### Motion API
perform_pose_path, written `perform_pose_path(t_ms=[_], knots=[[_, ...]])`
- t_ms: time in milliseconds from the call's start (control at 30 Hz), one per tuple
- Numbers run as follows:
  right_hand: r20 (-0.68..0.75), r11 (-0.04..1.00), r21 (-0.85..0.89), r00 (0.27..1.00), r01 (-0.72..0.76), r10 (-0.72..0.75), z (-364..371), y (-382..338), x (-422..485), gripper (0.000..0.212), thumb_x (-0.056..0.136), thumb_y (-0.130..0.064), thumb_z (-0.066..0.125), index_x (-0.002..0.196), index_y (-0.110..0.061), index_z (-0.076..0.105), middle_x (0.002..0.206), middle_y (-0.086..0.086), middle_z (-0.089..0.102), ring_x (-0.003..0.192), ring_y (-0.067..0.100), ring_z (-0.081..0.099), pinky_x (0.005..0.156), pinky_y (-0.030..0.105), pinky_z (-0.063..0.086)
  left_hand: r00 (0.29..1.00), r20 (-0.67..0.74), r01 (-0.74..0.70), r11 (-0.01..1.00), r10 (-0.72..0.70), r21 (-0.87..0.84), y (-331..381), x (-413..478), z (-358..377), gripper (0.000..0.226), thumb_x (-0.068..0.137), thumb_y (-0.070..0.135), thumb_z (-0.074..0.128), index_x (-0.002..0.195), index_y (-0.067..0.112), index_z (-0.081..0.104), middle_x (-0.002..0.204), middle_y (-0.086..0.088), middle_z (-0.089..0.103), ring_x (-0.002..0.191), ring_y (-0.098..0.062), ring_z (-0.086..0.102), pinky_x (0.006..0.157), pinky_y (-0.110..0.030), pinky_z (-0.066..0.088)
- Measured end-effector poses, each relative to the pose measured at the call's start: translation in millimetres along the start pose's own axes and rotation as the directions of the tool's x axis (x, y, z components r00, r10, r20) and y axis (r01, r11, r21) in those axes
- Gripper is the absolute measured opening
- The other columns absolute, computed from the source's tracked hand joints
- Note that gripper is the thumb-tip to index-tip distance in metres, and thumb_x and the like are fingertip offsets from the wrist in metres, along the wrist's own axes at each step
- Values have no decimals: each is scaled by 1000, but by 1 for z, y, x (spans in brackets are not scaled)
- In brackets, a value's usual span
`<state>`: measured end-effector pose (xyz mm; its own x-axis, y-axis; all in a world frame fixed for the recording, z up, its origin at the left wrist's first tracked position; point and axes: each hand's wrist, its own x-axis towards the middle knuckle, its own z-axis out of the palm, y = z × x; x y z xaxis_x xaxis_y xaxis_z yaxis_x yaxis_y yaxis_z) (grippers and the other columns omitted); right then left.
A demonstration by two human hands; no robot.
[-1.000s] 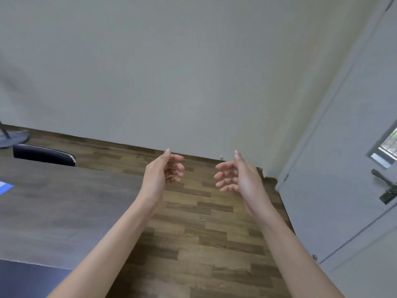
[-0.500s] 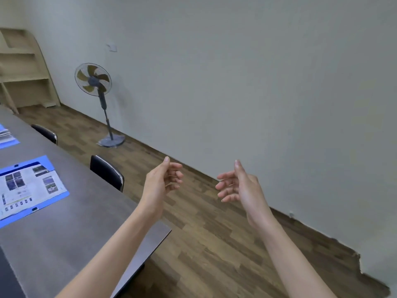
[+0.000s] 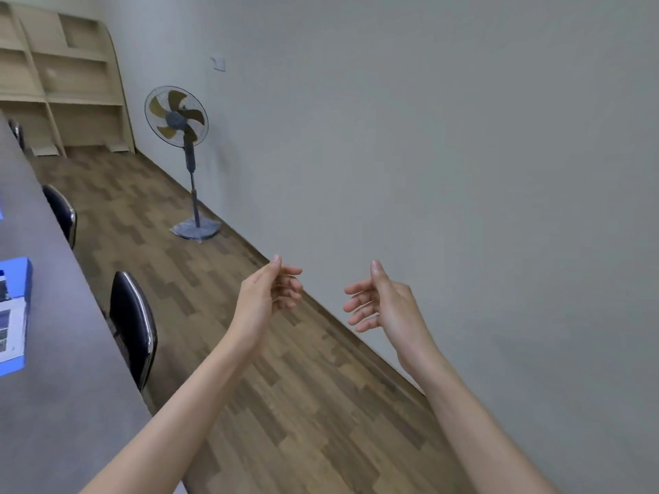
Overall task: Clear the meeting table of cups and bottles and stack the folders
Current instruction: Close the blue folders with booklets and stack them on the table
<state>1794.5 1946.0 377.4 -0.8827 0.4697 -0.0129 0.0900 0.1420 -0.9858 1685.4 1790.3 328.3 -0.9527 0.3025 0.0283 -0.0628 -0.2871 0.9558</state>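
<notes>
**A:** What are the hands doing?

**B:** The left hand [image 3: 265, 297] and the right hand [image 3: 387, 308] hang in the air with palms facing and a gap between them. The fingers curl loosely round nothing.

**A:** And the folder?

**B:** A blue folder [image 3: 16, 315] lies flat on the grey table [image 3: 60, 404], well to the left of the left hand and cut off by the frame edge.

**A:** Anything between?

**B:** A black chair [image 3: 133, 326] stands at the table's edge, left of the left hand. Beyond both hands, a standing fan [image 3: 176, 117] is near the wall.
</notes>
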Motion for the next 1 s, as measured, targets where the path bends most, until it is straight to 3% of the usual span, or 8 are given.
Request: perform_pose_path(t_ms=[267, 500, 733, 1000], knots=[[202, 999, 34, 979, -15, 8, 21, 8, 206, 67, 107, -44, 31, 100, 11, 69, 77, 22, 67, 57, 27, 59, 50, 30, 49, 981, -186, -41, 999, 46, 28, -4, 156, 2, 50, 107, 42, 41, 90, 6, 72, 71, -7, 67, 63, -19, 60, 61, -30, 47], [444, 996, 88, 894, 17, -55, 90, 16, 394, 62, 106, -45, 32, 87, 1, 69, 67, 15, 66, 48, 21, 58, 44, 27, 48, 900, -417, -93, 989, 132, 112, -10, 288, -23, 50, 107, 43, 40, 90, 8, 72, 71, -6, 67, 61, -16, 61, 58, -25, 49], [695, 1000, 17, 719, 14, -22, 188, -11, 516, 51, 105, -40, 41, 88, -1, 69, 70, 14, 67, 47, 19, 60, 45, 27, 49, 732, -672, -60, 993, 113, 101, 12, 368, -72, 49, 107, 42, 41, 91, 6, 71, 69, -6, 65, 61, -19, 60, 57, -27, 47], [894, 998, -60, 443, -12, 59, 363, 11, 581, 51, 106, -41, 40, 85, -3, 67, 66, 14, 66, 41, 19, 60, 42, 27, 51, 495, -869, 13, 1000, 12, 21, 3, 417, -195, 48, 107, 41, 41, 93, 5, 70, 72, -7, 65, 60, -17, 60, 55, -23, 51]])
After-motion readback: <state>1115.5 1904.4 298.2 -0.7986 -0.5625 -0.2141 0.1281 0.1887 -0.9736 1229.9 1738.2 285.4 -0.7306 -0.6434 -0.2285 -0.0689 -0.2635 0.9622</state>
